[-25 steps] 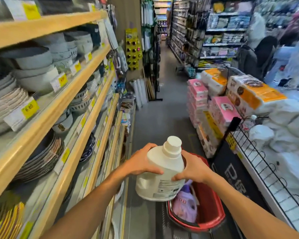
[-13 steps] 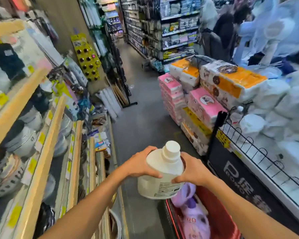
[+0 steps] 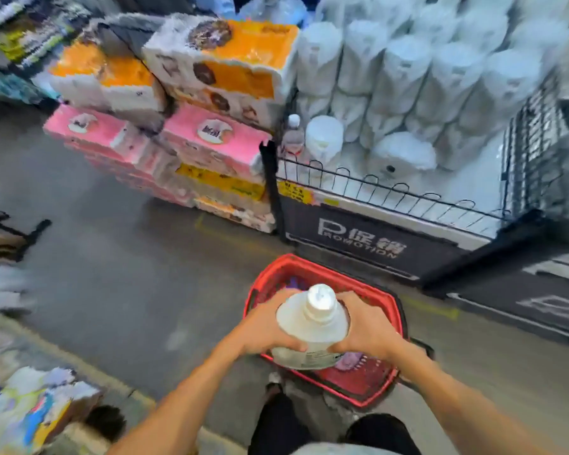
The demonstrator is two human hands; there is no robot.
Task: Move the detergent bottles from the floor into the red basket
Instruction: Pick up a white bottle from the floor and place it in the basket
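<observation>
White detergent bottle [image 3: 312, 323] is upright, cap up, held in the air right over the red basket [image 3: 398, 311]; we can't tell if its base touches anything inside. We've got both hands on it. Left hand [image 3: 263, 326] is at the bottle's 9 o'clock w/ fingers curled round the shoulder, and right hand [image 3: 368, 326] is at 3 o'clock w/ the same wrap, thumbs toward us. The basket sits on the grey floor [image 3: 128, 274], and a purple bottle [image 3: 350, 361] lies in it at approx 5 o'clock of the white one. Our legs [image 3: 283, 421] in dark trousers are at 6 o'clock, just beside the basket's near rim. Past the basket at 12 to 1 o'clock is a black promo bin [image 3: 358, 239] w/ a wire rail on top, packed w/ white paper rolls [image 3: 408, 77]. A small clear bottle [image 3: 293, 133] w/ a white cap stands at the bin's left corner. At 11 o'clock, pink tissue packs [image 3: 211, 139] are stacked on the floor w/ orange packs [image 3: 240, 60] on top, touching the bin's left post. Goods at 7 and 9 o'clock are too blurred to read.
</observation>
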